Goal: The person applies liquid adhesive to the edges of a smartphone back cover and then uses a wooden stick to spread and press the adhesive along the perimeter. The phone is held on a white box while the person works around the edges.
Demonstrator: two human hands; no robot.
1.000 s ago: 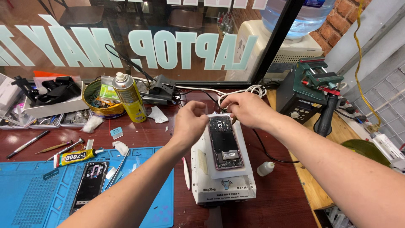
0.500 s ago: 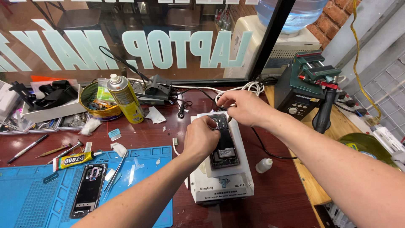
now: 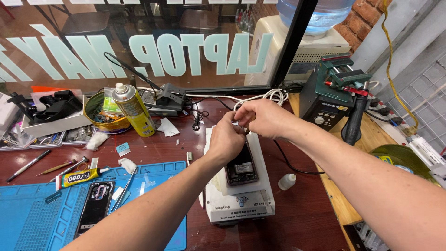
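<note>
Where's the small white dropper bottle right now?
In the head view, the small white dropper bottle stands on the red-brown table, just right of the white heating machine, under the right forearm and beside the black cable.

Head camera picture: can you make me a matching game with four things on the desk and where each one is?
Things:
1. opened phone
2. yellow spray can
3. small white bottle
4. phone back cover

Places:
A. lying on the blue mat
B. standing next to the round tin
C. on the white machine, under the left hand and right hand
D. on the red-brown desk, right of the white machine

Pairs: 1-C, 2-B, 3-D, 4-A
</note>
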